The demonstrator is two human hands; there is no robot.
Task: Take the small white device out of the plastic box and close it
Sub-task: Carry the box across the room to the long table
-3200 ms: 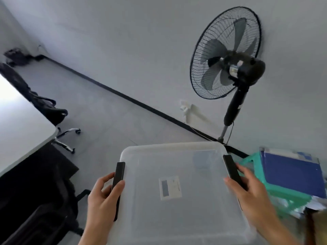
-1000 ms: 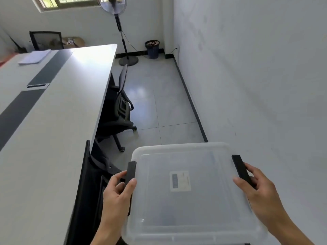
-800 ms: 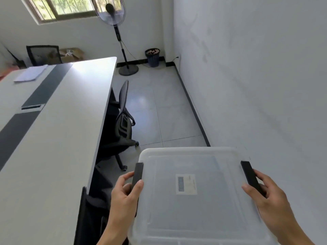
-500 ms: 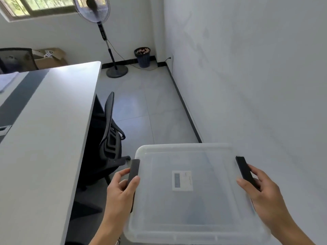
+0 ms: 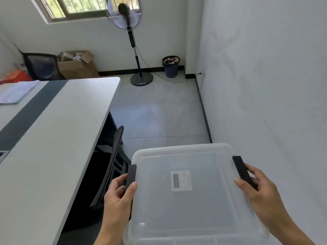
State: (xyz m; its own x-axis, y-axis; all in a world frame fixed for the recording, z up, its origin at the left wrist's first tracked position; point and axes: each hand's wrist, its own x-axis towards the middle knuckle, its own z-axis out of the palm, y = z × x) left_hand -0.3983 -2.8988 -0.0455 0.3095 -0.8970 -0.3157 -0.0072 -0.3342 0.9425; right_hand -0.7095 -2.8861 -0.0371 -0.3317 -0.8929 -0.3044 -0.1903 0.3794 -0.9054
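A translucent plastic box (image 5: 187, 206) with its lid on is held in the air in front of me, a white label in the middle of the lid. My left hand (image 5: 118, 197) grips the black latch (image 5: 131, 175) on the box's left side. My right hand (image 5: 260, 190) grips the black latch (image 5: 242, 171) on the right side. The small white device is not visible; the cloudy lid hides what is inside.
A long white table (image 5: 44, 147) with a dark stripe runs along my left, a black office chair (image 5: 109, 165) tucked under it. A white wall is close on the right. Farther off stand a pedestal fan (image 5: 129, 32), a bin (image 5: 170, 66) and a cardboard box (image 5: 76, 65).
My view has swung from a wall with a fan beside a green stool to this aisle by the table. The box stays gripped in both hands by its latches.
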